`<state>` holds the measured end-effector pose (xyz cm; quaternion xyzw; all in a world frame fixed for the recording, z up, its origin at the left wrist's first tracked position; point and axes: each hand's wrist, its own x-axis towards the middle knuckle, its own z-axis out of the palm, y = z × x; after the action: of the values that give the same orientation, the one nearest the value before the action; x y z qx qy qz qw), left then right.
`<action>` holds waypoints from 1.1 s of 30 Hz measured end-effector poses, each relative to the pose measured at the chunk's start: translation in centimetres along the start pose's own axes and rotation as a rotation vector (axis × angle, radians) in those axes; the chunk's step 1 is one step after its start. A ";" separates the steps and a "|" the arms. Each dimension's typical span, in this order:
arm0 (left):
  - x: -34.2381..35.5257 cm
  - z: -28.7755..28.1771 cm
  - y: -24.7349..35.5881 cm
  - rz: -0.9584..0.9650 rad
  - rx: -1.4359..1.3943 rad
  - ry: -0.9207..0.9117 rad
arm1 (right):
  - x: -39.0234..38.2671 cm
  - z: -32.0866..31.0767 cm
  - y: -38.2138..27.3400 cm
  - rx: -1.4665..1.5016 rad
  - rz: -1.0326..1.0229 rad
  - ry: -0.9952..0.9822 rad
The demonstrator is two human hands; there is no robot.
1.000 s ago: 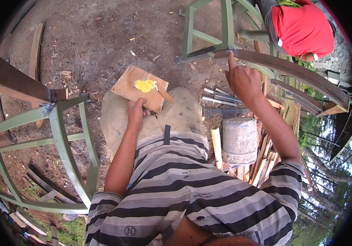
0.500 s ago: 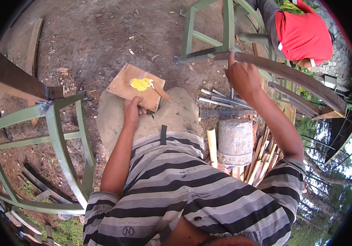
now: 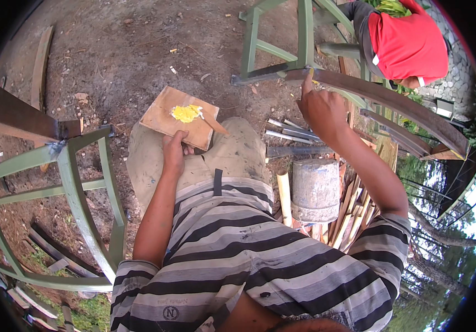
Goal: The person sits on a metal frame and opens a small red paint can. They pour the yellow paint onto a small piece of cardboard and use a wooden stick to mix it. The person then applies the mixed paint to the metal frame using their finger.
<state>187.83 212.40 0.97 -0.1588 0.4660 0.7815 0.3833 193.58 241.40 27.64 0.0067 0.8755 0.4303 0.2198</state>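
Note:
My left hand (image 3: 175,154) grips the near edge of a small wooden board (image 3: 163,108), thumb on top. A heap of yellow paste (image 3: 187,113) with white at its edge sits on the board, and a brown wedge-shaped spatula (image 3: 214,123) lies beside it, jutting past the edge. My right hand (image 3: 325,110) reaches to a green metal frame (image 3: 305,39) at its joint with a dark curved wooden rail (image 3: 393,94). Its index finger is stretched to that joint, where yellow paste shows. The other fingers are curled; what they hold, if anything, is hidden.
Another green frame (image 3: 77,188) with a dark wooden beam (image 3: 19,113) stands at left. A whitish, stained bucket (image 3: 315,191), metal bars (image 3: 293,131) and wood strips (image 3: 354,218) lie at right. A person in red (image 3: 409,44) bends over at far right.
My right fingertip has shifted slightly at the joint, and more yellow shows beside it. The left hand keeps hold of the board. The whole view has moved a little.

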 end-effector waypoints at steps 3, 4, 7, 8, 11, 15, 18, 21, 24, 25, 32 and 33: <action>0.1 0.1 0.0 0.002 0.002 0.004 | -0.3 -1.3 -0.3 0.083 0.010 0.008; 0.1 0.0 -0.1 0.004 0.006 -0.001 | -0.3 -1.0 -0.2 0.072 0.017 -0.005; 0.1 -0.1 -0.2 0.002 0.005 -0.012 | -0.5 0.7 0.0 0.037 0.010 -0.055; 0.1 0.0 -0.1 0.001 0.003 -0.013 | -1.0 1.0 -0.3 0.024 -0.010 -0.079; -0.1 0.2 0.2 0.007 0.019 0.007 | -1.4 -0.6 -0.3 0.012 -0.006 -0.030; 0.0 0.3 0.2 -0.002 0.013 0.025 | -1.1 0.1 0.5 0.006 0.014 0.046; -0.2 0.2 0.2 -0.004 0.025 0.002 | -1.6 0.7 -0.1 0.006 -0.048 -0.053; -0.1 0.4 0.4 -0.002 0.011 0.015 | -0.8 -0.7 0.0 0.021 -0.010 -0.007; 0.0 0.4 0.3 0.000 0.009 -0.003 | 0.6 1.0 0.8 0.049 0.045 0.121; 0.0 0.3 0.3 0.003 0.016 -0.005 | 1.0 1.2 0.9 0.051 0.050 0.109; 0.3 -0.1 0.0 -0.024 0.016 -0.043 | 1.8 2.7 0.8 -0.017 0.029 0.135; 0.3 -0.1 -0.1 -0.012 0.006 -0.031 | 1.7 2.9 0.8 -0.056 0.004 0.165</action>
<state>187.69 212.46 0.64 -0.1484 0.4615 0.7800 0.3957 193.03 244.40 26.06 -0.0329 0.8783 0.4540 0.1461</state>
